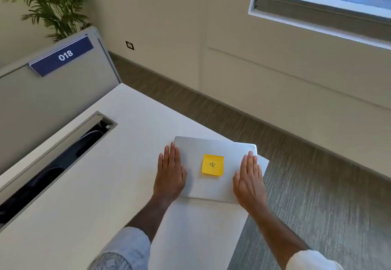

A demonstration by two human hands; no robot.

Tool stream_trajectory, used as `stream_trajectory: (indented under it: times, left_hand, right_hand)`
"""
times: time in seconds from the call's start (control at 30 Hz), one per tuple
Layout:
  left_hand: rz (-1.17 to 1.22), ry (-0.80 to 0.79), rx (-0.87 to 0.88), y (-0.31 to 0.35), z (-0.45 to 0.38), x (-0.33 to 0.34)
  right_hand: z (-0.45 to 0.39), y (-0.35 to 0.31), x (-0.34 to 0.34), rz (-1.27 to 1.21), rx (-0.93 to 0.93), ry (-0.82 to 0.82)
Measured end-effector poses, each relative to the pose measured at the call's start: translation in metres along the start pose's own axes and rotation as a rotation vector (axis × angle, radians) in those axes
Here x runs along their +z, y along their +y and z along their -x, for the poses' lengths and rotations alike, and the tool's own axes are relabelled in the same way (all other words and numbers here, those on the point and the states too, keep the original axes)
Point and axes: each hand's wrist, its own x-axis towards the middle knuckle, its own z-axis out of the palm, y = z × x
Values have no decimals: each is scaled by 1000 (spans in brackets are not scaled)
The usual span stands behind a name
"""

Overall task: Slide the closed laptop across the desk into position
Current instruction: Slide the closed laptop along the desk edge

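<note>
A closed silver laptop [211,187] lies flat near the right corner of the white desk [118,181]. Its far right corner juts slightly past the desk's edge. A yellow sticky note [212,164] with a handwritten mark is stuck on the middle of the lid. My left hand [170,174] lies flat, palm down, on the laptop's left edge, fingers together and pointing away from me. My right hand [249,180] lies flat in the same way on the laptop's right edge. Neither hand curls around the laptop.
A long cable slot [63,155] with dark cables runs along the desk's left side. Behind it stands a grey partition [42,104] with a blue sign reading 018, and a plant behind that. Grey floor lies right of the desk, below a wall with a window.
</note>
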Motion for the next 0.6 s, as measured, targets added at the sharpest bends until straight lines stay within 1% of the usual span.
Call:
stream_trajectory:
  times: [0.07, 0.2, 0.33, 0.5, 0.6]
  left_hand:
    - [29, -30, -44, 2, -8, 0]
    - [48, -58, -110, 7, -21, 12]
    - [25, -15, -180, 13, -31, 13]
    - [-25, -19, -268, 24, -35, 4]
    - [-24, -38, -291, 30, -34, 2]
  right_hand:
    - [-3, 6, -3, -32, 74, -15]
    - [-9, 17, 2, 9, 137, -32]
    - [-17, 22, 1, 58, 161, -39]
    - [-22, 20, -8, 119, 178, 30]
    - [-23, 15, -10, 111, 215, -5]
